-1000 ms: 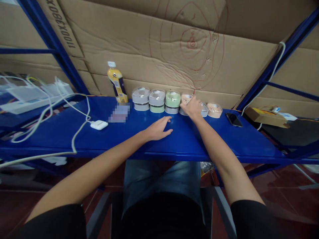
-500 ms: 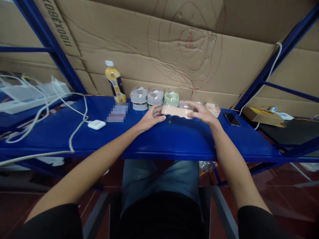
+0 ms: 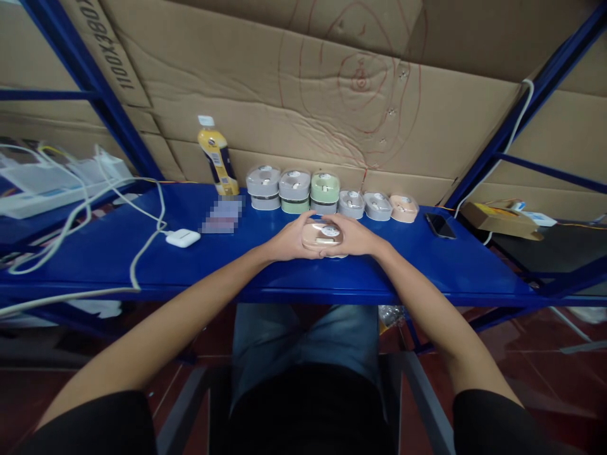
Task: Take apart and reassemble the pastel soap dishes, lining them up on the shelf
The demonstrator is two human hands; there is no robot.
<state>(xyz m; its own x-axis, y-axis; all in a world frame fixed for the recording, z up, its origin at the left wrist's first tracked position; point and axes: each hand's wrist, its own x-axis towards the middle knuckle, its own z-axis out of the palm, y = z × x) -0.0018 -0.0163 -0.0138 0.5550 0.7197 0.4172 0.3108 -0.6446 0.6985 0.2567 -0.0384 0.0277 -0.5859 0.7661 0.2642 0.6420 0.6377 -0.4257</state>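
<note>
Left hand: the left hand (image 3: 294,241) has its grip clamped on the near-centre box, fingers curved round its left side.
Right hand: the right hand (image 3: 353,236) has its grip clamped on the same box from the right; fingers of the two hands meet or nearly meet.
Held box: the peach-toned box (image 3: 322,235), clear-lidded with a white round sticker, sits at the centre of the frame, above the near part of the blue tabletop (image 3: 227,265); whether it touches the surface cannot be told.
Stacked boxes: behind the hands, from left, a grey pair (image 3: 263,183), a grey-over-green pair (image 3: 294,186) and a green-over-grey pair (image 3: 325,189).
Single boxes: right of the stacks, two grey boxes (image 3: 378,206), then a peach box (image 3: 403,208).
Left of frame: a yellow bottle (image 3: 218,158) upright, a blurred-out patch (image 3: 222,215), a white case (image 3: 183,237) and white cables (image 3: 156,237).
Right of frame: a dark phone (image 3: 440,225) lying flat, an open carton (image 3: 500,221) beyond it.
Backdrop: cardboard (image 3: 227,76) with red drawn rings.
</note>
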